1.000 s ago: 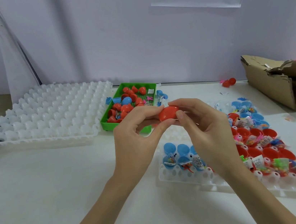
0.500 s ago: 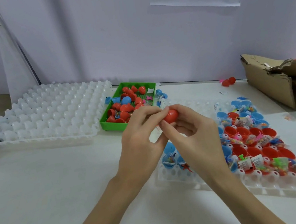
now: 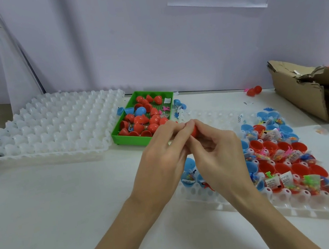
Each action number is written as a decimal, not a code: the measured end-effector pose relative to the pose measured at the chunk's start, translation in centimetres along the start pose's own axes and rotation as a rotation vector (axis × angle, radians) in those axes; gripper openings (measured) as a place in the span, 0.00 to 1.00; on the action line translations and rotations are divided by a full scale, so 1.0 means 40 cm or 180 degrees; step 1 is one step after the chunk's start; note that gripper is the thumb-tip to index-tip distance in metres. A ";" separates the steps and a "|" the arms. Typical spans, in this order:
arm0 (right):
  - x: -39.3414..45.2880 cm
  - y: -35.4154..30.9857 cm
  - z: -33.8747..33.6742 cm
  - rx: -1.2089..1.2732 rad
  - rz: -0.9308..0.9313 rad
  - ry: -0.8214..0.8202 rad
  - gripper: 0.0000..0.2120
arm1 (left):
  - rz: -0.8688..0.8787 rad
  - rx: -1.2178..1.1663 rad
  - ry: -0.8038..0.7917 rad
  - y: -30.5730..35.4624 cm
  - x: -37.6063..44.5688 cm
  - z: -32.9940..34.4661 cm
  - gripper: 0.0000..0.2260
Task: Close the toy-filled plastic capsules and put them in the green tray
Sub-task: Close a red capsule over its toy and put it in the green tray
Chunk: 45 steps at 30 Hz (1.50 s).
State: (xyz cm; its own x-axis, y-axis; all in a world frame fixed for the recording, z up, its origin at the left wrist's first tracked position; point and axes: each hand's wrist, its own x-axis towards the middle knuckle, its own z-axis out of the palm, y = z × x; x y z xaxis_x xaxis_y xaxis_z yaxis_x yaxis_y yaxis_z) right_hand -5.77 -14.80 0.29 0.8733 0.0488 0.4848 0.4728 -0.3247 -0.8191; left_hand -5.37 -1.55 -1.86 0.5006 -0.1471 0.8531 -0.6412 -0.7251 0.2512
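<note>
Roughly a score of closed capsules, mostly red with one blue, lie in the green tray (image 3: 128, 138) at the back of the bench (image 3: 44, 202); this portion of the task is judged complete.

Head view: both hands meet above the bench, just in front of the tray's near right corner. The left hand (image 3: 159, 158) and right hand (image 3: 218, 155) pinch one red capsule (image 3: 194, 131) between curled fingertips. Each grip is narrow and holds the capsule; only a sliver of red shows, so whether the halves are fully seated cannot be told. This capsule is judged to be in the closing step, not yet placed.

Remaining work: the clear holder tray (image 3: 296, 209) at right carries many open red and blue halves (image 3: 278, 169) with packeted toys in them, all unclosed. Well over a dozen remain, so the task is judged near its midpoint.

Also present: an empty white cell tray (image 3: 55, 128) at left, a torn cardboard box (image 3: 301, 93) at far right, and loose capsule parts (image 3: 255, 90) near the wall.
</note>
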 end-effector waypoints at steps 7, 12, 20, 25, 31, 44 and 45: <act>-0.002 -0.014 0.018 -0.0224 -0.0144 0.0359 0.12 | -0.0754 -0.0887 0.0289 0.000 0.012 -0.007 0.16; -0.008 -0.013 0.016 -0.0302 -0.0210 0.0482 0.16 | -0.0679 -0.0883 0.0391 0.006 0.010 -0.007 0.14; -0.004 -0.006 0.011 0.0231 0.0118 0.0408 0.13 | -0.0985 -0.1018 0.0380 0.020 0.016 -0.003 0.13; 0.004 0.011 0.012 -0.0108 0.0015 0.0140 0.07 | -0.1262 -0.1147 0.0311 0.016 0.014 -0.004 0.11; 0.004 0.017 0.003 -0.0277 -0.0128 0.0137 0.06 | -0.1017 -0.0856 0.0286 0.022 0.013 -0.003 0.11; 0.017 0.022 -0.016 -0.0679 -0.0661 0.0139 0.27 | -0.2549 -0.3759 -0.0278 -0.002 0.041 -0.028 0.09; 0.015 0.021 -0.015 -0.0630 -0.0645 0.0042 0.29 | -0.2658 -0.3969 -0.0278 0.001 0.044 -0.030 0.10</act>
State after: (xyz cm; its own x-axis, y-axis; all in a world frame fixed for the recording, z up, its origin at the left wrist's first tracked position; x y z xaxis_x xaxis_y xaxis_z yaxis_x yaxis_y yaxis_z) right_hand -4.92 -15.60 0.07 0.7610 0.1197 0.6376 0.6044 -0.4878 -0.6299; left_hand -5.23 -1.02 0.19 0.9652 -0.0632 0.2539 -0.2091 0.3970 0.8937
